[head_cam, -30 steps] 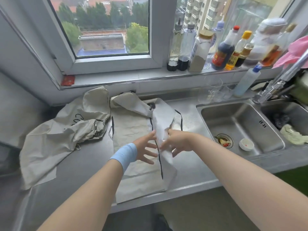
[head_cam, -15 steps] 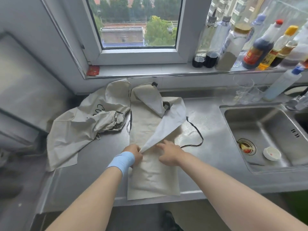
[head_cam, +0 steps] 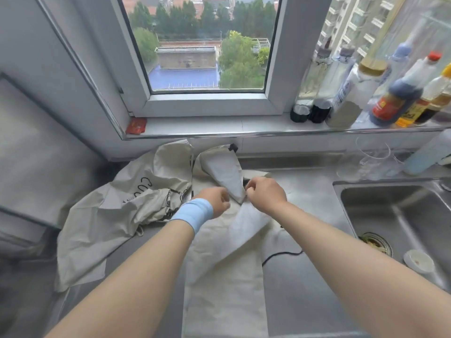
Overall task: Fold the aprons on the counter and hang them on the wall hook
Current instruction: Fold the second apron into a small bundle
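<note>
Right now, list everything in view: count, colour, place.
flat apron: one, beige, counter centre, partly folded.
crumpled apron: one, beige with black print, counter left.
counter: one, steel, under both aprons.
sink: one, steel, right.
white lid: one, in the sink.
bottles: at least five, mixed colours, windowsill right.
red packet: one, windowsill left.
glasses: clear, count unclear, behind the sink.
wristband: one, light blue, left wrist.
left hand: curled on the flat apron's fold.
right hand: pinches the same fold.

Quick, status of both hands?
Left hand: closed, pinching the apron at its fold.
Right hand: closed, pinching the same apron.
</note>
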The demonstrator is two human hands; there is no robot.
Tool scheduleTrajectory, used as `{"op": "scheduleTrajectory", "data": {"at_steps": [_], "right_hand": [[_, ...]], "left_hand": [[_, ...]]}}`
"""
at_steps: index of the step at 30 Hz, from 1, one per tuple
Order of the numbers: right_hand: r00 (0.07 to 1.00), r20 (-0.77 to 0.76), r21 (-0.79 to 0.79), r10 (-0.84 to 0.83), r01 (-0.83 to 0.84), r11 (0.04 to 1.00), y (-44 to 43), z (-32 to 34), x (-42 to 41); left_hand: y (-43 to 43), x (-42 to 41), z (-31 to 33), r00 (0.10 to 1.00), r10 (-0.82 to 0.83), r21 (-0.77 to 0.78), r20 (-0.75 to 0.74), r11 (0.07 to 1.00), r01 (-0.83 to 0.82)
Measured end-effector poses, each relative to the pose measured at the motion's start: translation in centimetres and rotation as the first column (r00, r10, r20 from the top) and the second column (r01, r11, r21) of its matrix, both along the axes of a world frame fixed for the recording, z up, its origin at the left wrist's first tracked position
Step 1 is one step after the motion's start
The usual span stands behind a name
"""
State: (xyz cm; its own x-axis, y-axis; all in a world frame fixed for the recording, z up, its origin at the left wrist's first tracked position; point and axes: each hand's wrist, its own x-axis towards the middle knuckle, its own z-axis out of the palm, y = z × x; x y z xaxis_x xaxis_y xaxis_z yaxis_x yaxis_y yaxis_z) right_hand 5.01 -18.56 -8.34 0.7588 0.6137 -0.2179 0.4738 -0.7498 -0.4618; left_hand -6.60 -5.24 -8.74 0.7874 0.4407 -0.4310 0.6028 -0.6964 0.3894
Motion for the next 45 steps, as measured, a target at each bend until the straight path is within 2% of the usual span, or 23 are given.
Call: {"op": "scheduleTrajectory", "data": {"at_steps": [3,5,7,11,13,16,18,22,24,26,28,29,31,33,34,36,38,39,41,43,45], "right_hand": [[0.999,-0.010,-0.092,-0.045,0.044,0.995,2.1,-1.0,2.4],[0.998,-0.027,-0.235,-0.065,0.057,0.970,2.8,-1.8,2.9],[0.998,-0.052,-0.307,-0.039,0.022,0.952,3.6,-3.6,3.4],[0.994,-0.096,-0.208,0.047,-0.066,0.976,5.1,-5.1,4.6],[0.997,-0.008,-0.103,0.080,-0.081,0.991,5.6,-3.9,5.6],[0.977,0.167,0.141,0.136,-0.160,0.977,6.0,-1.5,7.5],[0.937,0.296,0.211,0.186,-0.254,0.944,6.3,0.1,9.1],[0.889,0.422,0.284,0.176,-0.314,0.906,7.3,3.0,11.7],[0.864,0.482,0.281,0.143,-0.308,0.909,8.0,3.7,12.9],[0.851,0.516,0.248,0.099,-0.259,0.933,8.9,4.3,13.6],[0.892,0.451,0.226,0.018,-0.134,0.965,10.2,5.1,13.9],[0.924,0.381,0.230,-0.036,-0.057,0.971,10.8,5.3,14.0],[0.966,0.214,0.285,-0.142,0.077,0.955,11.9,5.4,14.0],[0.983,0.014,0.348,-0.184,0.168,0.922,12.5,4.7,14.0],[0.985,-0.093,0.356,-0.148,0.172,0.919,12.5,4.3,13.8],[0.974,-0.227,0.350,0.000,0.081,0.933,12.1,3.1,13.3],[0.966,-0.220,0.341,0.134,-0.053,0.939,11.3,2.3,12.7],[0.972,-0.176,0.369,0.153,-0.079,0.926,10.9,2.0,12.6],[0.994,-0.074,0.507,0.081,-0.033,0.861,9.8,2.1,12.2],[0.997,0.017,0.599,-0.069,0.045,0.799,8.3,2.3,11.5],[0.966,0.044,0.500,-0.256,0.201,0.842,6.4,1.7,10.4]], "left_hand": [[1.2,4.0,0.8,0.994,-0.035,0.089,0.106,0.996,0.026],[1.6,5.9,1.1,0.990,-0.062,0.121,0.128,0.992,0.046],[2.1,7.5,0.9,0.984,-0.131,0.179,0.117,0.978,0.109],[3.0,9.3,0.7,0.944,-0.326,0.218,0.055,0.926,0.307],[3.7,9.8,1.3,0.931,-0.362,0.174,0.040,0.920,0.350],[5.6,10.6,2.5,0.949,-0.311,0.140,0.058,0.943,0.301],[6.7,11.4,3.5,0.944,-0.329,0.238,0.027,0.919,0.314],[8.5,12.4,6.5,0.929,-0.356,0.515,-0.100,0.780,0.354],[10.1,12.7,7.7,0.950,-0.277,0.587,-0.141,0.750,0.306],[11.7,12.9,8.7,0.984,-0.162,0.632,-0.072,0.756,0.170],[12.7,13.1,8.9,0.992,-0.054,0.615,0.110,0.788,-0.025],[12.8,13.1,8.6,0.975,-0.007,0.559,0.221,0.820,-0.121],[12.4,12.7,7.7,0.921,0.021,0.459,0.389,0.863,-0.213],[11.5,12.0,6.2,0.873,-0.098,0.485,0.477,0.858,-0.168],[11.0,11.6,5.4,0.863,-0.187,0.516,0.468,0.851,-0.095],[10.2,10.8,3.5,0.896,-0.327,0.545,0.301,0.830,0.120],[9.9,10.2,1.8,0.943,-0.326,0.514,0.067,0.821,0.247],[9.8,10.1,1.4,0.963,-0.268,0.481,0.028,0.848,0.223],[9.1,9.9,1.1,0.980,-0.163,0.423,0.114,0.901,0.101],[7.6,9.9,1.1,0.953,-0.156,0.427,0.259,0.904,0.032],[5.7,9.6,0.9,0.923,-0.146,0.342,0.357,0.940,0.016]]}}
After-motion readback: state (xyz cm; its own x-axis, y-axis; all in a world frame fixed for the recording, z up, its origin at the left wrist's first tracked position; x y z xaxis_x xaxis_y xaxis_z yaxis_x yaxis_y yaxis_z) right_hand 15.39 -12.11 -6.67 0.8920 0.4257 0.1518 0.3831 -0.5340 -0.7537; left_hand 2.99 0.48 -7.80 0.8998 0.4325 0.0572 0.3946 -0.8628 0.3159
